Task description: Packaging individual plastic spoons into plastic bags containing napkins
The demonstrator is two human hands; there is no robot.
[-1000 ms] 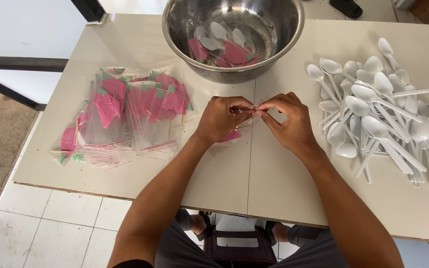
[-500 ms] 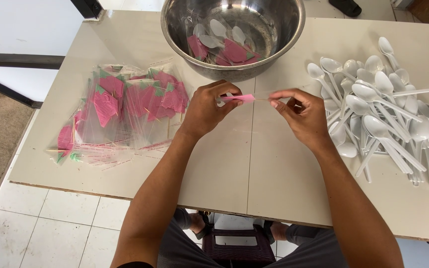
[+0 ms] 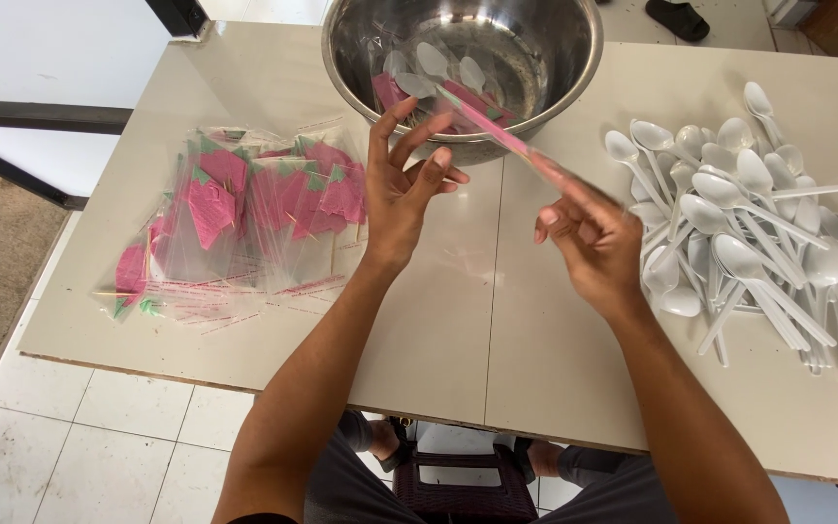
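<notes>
My left hand (image 3: 402, 189) hovers in front of the steel bowl (image 3: 574, 73) with its fingers spread and nothing in it. A long wrapped spoon (image 3: 521, 150), in clear film with pink, is blurred and slants from the bowl's rim down to the fingertips of my right hand (image 3: 589, 238). Blur hides whether those fingers grip its lower end. Inside the bowl lie several more wrapped spoons (image 3: 438, 82).
A pile of clear bags with pink and green prints (image 3: 244, 213) lies on the left of the beige table (image 3: 438, 330). A heap of loose white plastic spoons (image 3: 749, 213) covers the right side. Tiled floor and a stool show below the front edge.
My hands have drawn apart. The left hand let go of the pink packet and opened. The packet now stretches toward the bowl from my right fingertips.
</notes>
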